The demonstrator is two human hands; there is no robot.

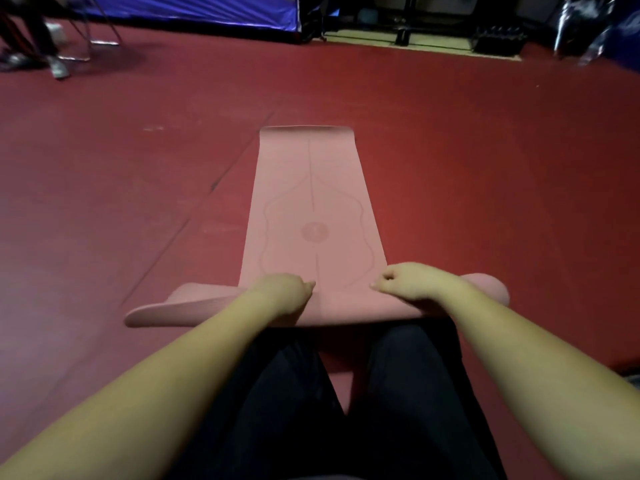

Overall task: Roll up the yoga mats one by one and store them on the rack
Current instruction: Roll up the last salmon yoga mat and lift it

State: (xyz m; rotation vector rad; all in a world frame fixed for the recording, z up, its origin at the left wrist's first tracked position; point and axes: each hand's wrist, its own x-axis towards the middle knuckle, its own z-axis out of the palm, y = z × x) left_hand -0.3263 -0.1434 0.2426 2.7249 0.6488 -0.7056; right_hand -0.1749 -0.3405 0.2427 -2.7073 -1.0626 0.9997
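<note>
A pink yoga mat [311, 188] lies stretched out on the red floor, running away from me. Its near end is wound into a roll [194, 308] that lies crosswise in front of my knees. My left hand [284, 294] sits on top of the roll left of centre, fingers curled over the mat. My right hand [408, 282] sits on the roll right of centre, fingers also curled and pressing on it. The far end of the mat [306, 128] curls up slightly.
Red floor [485, 168] surrounds the mat on all sides. A blue tent-like cover [194, 8] stands at the back. A person's legs and a metal chair frame [74, 46] are at far left. Dark equipment and dumbbells [498, 39] sit at the back right.
</note>
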